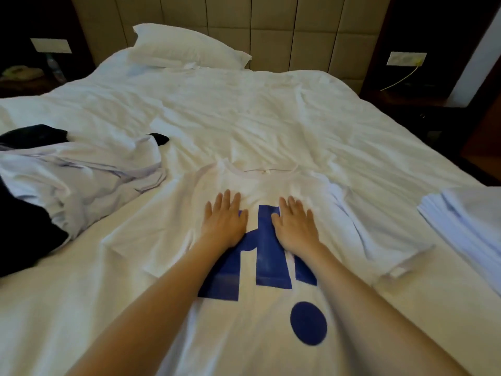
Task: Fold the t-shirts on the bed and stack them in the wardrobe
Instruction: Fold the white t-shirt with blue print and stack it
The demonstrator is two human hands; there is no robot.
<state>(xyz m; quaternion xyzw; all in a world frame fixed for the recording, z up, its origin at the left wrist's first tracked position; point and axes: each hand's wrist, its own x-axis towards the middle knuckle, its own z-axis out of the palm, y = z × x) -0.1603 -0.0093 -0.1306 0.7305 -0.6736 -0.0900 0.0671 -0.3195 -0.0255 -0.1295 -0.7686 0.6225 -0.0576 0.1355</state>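
Head cam: left hand and right hand lie flat on t-shirt, fingers straight, gripping nothing. They sit side by side just below the collar, blue print between and under them. Shirt is face up on bed. Prob smoothing before 1st fold. Sweep palms outward from centre w/ light pressure, no dragging. Right sleeve, outboard of right hand, looks bunched, so flatten 1st. Folded stack is farther right. Unfolded pile is left of left hand.
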